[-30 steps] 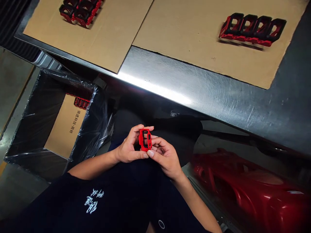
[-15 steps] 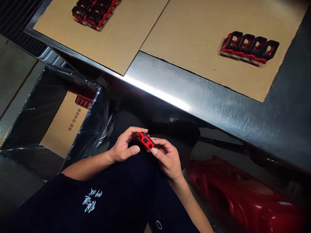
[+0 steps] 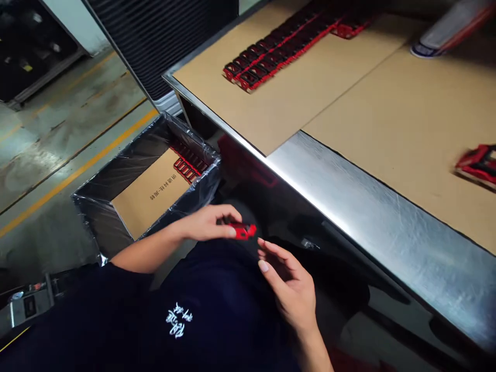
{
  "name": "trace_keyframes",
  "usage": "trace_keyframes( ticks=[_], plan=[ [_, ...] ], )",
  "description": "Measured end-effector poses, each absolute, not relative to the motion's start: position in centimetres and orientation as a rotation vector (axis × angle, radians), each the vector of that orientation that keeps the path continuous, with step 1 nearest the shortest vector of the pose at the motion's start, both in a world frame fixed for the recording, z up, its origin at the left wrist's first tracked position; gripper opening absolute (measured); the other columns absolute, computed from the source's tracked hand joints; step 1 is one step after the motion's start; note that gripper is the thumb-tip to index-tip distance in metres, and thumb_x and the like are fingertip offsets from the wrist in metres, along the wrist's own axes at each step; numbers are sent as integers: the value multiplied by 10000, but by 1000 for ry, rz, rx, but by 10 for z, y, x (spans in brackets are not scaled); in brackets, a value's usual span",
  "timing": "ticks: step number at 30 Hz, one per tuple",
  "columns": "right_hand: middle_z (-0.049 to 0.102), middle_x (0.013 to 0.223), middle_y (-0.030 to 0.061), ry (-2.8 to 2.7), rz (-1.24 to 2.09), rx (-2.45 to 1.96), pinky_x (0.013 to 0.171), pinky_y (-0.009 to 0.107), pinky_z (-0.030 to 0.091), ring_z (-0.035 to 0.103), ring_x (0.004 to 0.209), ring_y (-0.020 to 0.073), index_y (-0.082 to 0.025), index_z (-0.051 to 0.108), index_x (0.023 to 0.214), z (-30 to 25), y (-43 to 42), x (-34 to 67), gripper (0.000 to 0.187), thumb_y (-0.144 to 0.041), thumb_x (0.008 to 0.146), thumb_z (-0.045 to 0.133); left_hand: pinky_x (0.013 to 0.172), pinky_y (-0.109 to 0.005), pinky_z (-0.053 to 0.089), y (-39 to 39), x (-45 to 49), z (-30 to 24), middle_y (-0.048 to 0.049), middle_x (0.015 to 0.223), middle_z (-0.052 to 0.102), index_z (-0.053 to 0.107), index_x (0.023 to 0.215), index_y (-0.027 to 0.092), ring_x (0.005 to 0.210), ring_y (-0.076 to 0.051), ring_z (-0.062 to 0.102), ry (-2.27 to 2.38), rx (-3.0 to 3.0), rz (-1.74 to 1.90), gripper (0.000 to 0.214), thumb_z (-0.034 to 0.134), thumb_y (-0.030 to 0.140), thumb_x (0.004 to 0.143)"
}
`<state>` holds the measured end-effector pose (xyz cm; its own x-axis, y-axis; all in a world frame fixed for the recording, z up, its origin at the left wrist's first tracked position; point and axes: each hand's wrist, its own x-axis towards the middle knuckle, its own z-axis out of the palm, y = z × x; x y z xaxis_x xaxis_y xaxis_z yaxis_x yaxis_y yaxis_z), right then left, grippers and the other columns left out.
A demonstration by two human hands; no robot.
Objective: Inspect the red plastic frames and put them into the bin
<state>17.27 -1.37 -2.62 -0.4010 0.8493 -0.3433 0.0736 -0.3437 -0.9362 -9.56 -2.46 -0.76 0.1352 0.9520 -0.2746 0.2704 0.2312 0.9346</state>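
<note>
A small red and black plastic part (image 3: 242, 231) is pinched between the thumb and fingers of my left hand (image 3: 211, 223), above my lap. To its right, my right hand (image 3: 292, 281) is apart from the part, its thumb and fingers separated with nothing between them. Left of my hands stands a bin lined with clear plastic (image 3: 124, 155). Inside it, several red and black parts (image 3: 188, 168) lie in a row at the edge of a cardboard sheet (image 3: 145, 199) with printed characters.
Two long rows of red and black parts (image 3: 267, 57) stand on cardboard (image 3: 310, 93) over the metal table (image 3: 329, 181). More parts (image 3: 478, 165) sit at the right edge. A blurred can (image 3: 445, 33) stands at the back right. A dark ribbed panel (image 3: 166, 46) rises behind the bin.
My right hand has let go of the red and black part, which stays in my left hand. The view has swung left, bringing more floor and the long rows into sight.
</note>
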Motion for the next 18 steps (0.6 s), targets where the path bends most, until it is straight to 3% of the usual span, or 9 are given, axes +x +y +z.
trace_keyframes(
  ticks=[3, 6, 12, 18],
  plan=[
    [785, 1163, 109, -1348, 1765, -1335, 980, 517, 602, 762, 1015, 312, -277, 789, 1096, -33, -11, 177, 324, -443, 818, 805, 856, -275, 539, -7, -172, -17, -69, 1097, 723, 629, 1189, 166, 946, -169, 679, 2117, 1008, 1006, 390, 698, 401, 884],
    [809, 1052, 109, -1299, 1728, -1450, 922, 489, 633, 778, 951, 318, -255, 810, 996, -45, -11, 185, 317, -494, 788, 813, 932, -314, 520, 10, -257, -37, -118, 1178, 704, 526, 1326, 108, 999, -170, 654, 2441, 793, 998, 420, 571, 340, 980],
    [819, 955, 110, -1214, 1700, -1573, 846, 473, 666, 788, 902, 350, -239, 822, 924, -58, -13, 187, 376, -551, 714, 840, 1009, -482, 526, 19, -351, -88, -106, 1248, 652, 635, 1200, 140, 1145, -245, 636, 2675, 528, 615, 338, 649, 374, 957],
    [821, 947, 106, -1209, 1657, -1596, 860, 468, 661, 792, 901, 357, -247, 825, 909, -48, -10, 178, 382, -572, 709, 831, 971, -475, 567, 42, -360, -125, -115, 1307, 619, 596, 1290, 155, 1149, -249, 639, 2666, 508, 381, 386, 638, 365, 969]
  ],
)
